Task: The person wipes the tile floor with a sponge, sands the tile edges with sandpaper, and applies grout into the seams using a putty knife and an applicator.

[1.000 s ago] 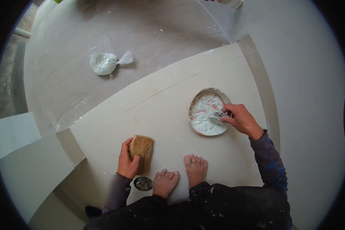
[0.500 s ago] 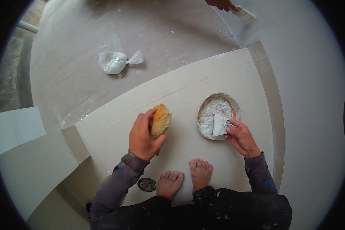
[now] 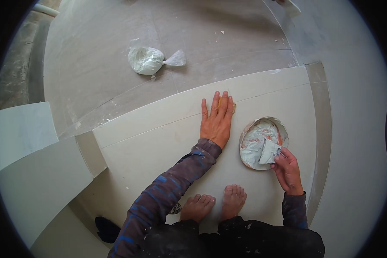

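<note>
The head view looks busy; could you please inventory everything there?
Tub: one, whitish, on cream floor
Paste: one mass, white and reddish, in tub
Scraper: one, white-coated, at tub in right hand
Sponge: one, yellow, mostly under left hand
Knotted bag: one, clear and whitish, grey floor
Round thing: one, dark, partly behind left sleeve
Unclear item: one, dark, lower left
Step-like blocks: several, pale, left
Pipe: one, whitish, top left
Skirting: one strip, greyish, along wall
Wall: one, pale grey, right
Flat tool: one, pale, top, by another person's hand
Hands: two, bare, on sponge and scraper
Sleeves: two, dark and blue, on arms
Feet: two, bare, lower centre
Trousers: one pair, black, bottom
</note>
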Tool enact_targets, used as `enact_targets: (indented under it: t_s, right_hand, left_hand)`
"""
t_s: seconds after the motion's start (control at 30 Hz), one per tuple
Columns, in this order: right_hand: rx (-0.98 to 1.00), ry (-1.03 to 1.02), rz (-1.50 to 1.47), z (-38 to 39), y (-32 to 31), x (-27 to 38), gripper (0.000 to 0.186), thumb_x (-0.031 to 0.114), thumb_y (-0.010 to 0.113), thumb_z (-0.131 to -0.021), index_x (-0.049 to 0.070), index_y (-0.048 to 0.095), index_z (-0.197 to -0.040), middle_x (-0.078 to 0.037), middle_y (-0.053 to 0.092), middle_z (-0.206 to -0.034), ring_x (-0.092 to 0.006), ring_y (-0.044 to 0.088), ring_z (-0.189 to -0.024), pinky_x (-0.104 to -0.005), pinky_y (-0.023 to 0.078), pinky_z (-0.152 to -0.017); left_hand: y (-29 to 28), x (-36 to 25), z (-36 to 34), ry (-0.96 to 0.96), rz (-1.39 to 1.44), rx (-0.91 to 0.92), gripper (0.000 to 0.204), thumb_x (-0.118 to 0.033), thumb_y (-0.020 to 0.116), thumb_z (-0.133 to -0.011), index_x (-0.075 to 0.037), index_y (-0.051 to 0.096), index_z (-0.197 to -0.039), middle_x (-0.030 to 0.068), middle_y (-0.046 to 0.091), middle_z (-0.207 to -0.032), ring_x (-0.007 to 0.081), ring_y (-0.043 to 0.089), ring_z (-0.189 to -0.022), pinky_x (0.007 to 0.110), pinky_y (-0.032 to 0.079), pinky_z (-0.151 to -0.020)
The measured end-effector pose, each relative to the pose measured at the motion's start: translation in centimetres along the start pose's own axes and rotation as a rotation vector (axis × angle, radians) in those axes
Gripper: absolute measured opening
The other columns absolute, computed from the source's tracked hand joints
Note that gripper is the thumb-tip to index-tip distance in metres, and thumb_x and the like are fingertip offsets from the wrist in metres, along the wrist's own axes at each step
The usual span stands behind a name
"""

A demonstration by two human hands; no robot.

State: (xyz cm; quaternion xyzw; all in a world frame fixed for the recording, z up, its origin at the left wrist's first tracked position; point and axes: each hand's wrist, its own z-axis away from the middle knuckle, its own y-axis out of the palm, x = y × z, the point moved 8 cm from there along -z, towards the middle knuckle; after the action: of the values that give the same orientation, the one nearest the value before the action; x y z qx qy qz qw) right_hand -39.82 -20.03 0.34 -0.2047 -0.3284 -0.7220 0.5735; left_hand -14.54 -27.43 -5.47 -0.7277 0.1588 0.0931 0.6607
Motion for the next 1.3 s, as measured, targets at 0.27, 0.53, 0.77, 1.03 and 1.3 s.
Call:
enact_targets:
  t_s: [0.27,0.53,0.77,1.03,1.3]
  right_hand:
    - [0.006,-0.022,0.007,-0.1,0.3,0.8,0.041,0.001,0.069,-0.097,-0.002,0.060,-0.136,-0.009,0.071,-0.119,-0.0129,0.067,-0.097,-0.0282,0.057,-0.079]
    - [0.041,-0.047,0.005,0.4,0.5,0.3,0.040,0.001,0.069,-0.097,-0.003,0.059,-0.136,-0.008,0.071,-0.117,-0.0125,0.066,-0.097,-0.0279,0.056,-0.080]
    - [0.070,-0.062,0.003,1.0,0.6,0.5,0.039,0.001,0.068,-0.098,-0.003,0.059,-0.136,-0.009,0.070,-0.116,-0.0126,0.066,-0.095,-0.0280,0.056,-0.079]
    - [0.054,-0.086,0.047,1.3,-1.7,0.2,0.039,0.005,0.067,-0.098,0.000,0.059,-0.136,-0.007,0.069,-0.120,-0.0112,0.065,-0.097,-0.0270,0.054,-0.080]
    - [0.026,-0.081,0.055,0.9,1.6,0.3,0.044,0.006,0.067,-0.098,0.001,0.057,-0.141,-0.003,0.068,-0.120,-0.0095,0.063,-0.098,-0.0265,0.051,-0.081]
  left_hand:
    - [-2.7,9.3,2.7,-0.249,-0.190,0.023,0.068,-0.003,0.048,-0.097,-0.005,0.032,-0.163,0.0081,0.027,-0.173,0.0315,0.019,-0.162,0.061,0.009,-0.129]
    - [-5.9,19.9,8.6,-0.474,-0.339,0.039,0.074,0.000,0.046,-0.093,-0.005,0.028,-0.164,0.0089,0.025,-0.174,0.0319,0.017,-0.162,0.058,0.007,-0.129]
    - [-10.0,29.0,15.9,-0.763,-0.477,0.091,0.071,0.000,0.046,-0.096,-0.001,0.027,-0.164,0.0144,0.024,-0.173,0.0344,0.017,-0.161,0.050,0.013,-0.131]
    - [-12.8,17.9,11.2,-0.441,-0.039,-0.313,0.064,0.010,0.053,-0.091,-0.003,0.047,-0.153,0.0215,0.042,-0.162,0.0393,0.039,-0.152,0.044,0.039,-0.122]
    - [-11.2,23.1,10.5,-0.462,-0.087,-0.346,0.034,0.002,0.062,-0.088,-0.009,0.075,-0.117,0.0079,0.065,-0.135,0.0301,0.059,-0.128,0.038,0.054,-0.103]
